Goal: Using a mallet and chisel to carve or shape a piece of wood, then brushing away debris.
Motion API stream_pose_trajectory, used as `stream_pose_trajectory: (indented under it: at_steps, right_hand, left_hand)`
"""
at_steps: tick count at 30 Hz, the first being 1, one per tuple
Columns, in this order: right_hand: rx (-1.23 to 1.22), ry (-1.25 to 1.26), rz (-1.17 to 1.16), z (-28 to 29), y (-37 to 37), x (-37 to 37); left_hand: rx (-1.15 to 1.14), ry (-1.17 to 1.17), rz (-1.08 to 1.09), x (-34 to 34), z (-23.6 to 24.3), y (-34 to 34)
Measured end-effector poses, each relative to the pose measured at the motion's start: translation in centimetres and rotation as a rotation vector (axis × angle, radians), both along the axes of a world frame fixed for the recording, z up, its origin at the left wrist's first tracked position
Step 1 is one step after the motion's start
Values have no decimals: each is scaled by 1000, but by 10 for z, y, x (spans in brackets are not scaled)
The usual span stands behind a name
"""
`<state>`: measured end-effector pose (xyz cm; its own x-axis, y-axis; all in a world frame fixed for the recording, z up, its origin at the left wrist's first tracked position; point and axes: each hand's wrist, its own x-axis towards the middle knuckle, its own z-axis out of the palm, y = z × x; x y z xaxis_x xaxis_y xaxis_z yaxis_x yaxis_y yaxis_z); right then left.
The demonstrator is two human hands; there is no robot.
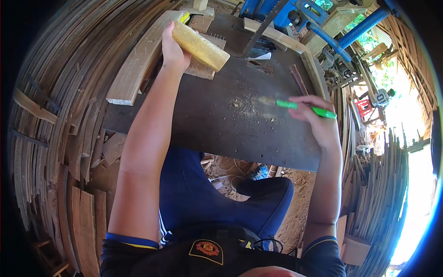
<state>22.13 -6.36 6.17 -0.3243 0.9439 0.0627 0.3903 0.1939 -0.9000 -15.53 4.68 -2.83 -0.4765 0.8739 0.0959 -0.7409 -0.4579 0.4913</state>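
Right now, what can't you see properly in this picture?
In the head view:
Left hand: most fingers are hidden behind the yellowish block.
Green tool: its tip is blurred, perhaps by motion.
Toothed blade: its top is cut off by the upper edge.
Crumbs: too small to tell what each one is.

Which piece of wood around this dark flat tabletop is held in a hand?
The short yellowish wooden block, gripped by the left hand; the others, like the long pale wooden plank on its left, are not held.
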Motion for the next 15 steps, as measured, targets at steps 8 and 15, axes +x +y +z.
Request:
stream_pose_trajectory:
  at_steps: [8,15]
  right_hand:
    - [171,86,-64,-57,96,-41]
    - [12,-134,36,-13,20,-14]
  left_hand:
    - [23,-29,-1,2,-7,0]
    - [10,50,-29,17,5,10]
